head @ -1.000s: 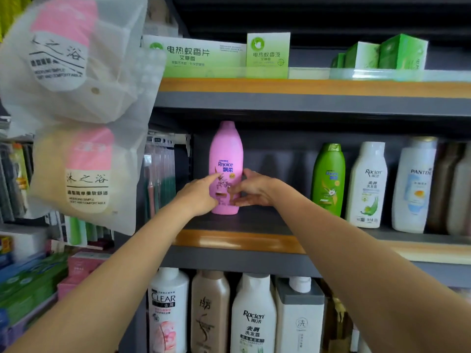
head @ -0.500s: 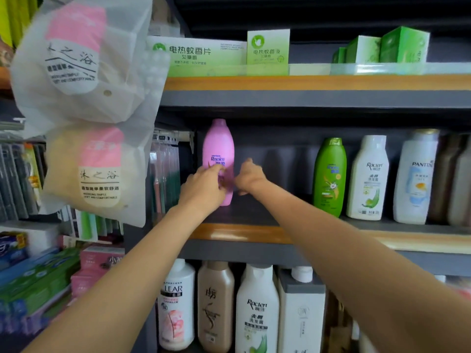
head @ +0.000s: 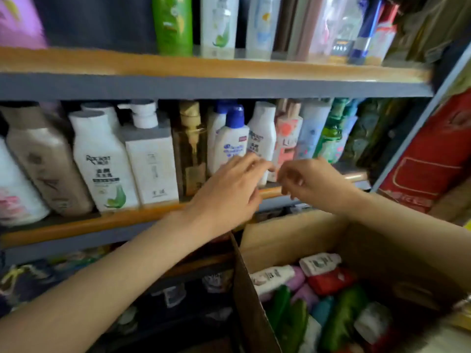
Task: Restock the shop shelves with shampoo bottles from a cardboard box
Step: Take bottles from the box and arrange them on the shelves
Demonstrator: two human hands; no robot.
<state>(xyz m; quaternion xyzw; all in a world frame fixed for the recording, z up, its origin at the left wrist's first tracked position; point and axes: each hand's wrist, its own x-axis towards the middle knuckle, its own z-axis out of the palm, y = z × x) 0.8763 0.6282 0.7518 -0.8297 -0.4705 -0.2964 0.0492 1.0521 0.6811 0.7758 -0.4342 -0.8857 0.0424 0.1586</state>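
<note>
- My left hand (head: 229, 194), grip released, covers the foot of a blurred white, blue-capped plastic bottle (head: 230, 141).
- My right hand (head: 309, 180) hangs loosely curled, grasping nothing, above the open brown cardboard box (head: 293, 238).

Shop shelving with orange-edged boards on grey rails

An upper shelf board (head: 204, 66) with an orange front edge is carried on a grey rail (head: 204, 86), and a lower shelf board (head: 76, 226) of the same make is set beneath it. A dark back panel (head: 99, 21) is seen behind the upper board towards its left end. A grey upright post (head: 418, 123) is slanted along the right end of both boards, and a red carton (head: 438, 159) is seen just beyond it. The space under the lower board is left in shadow; the boards themselves are softly and evenly lit.
</note>
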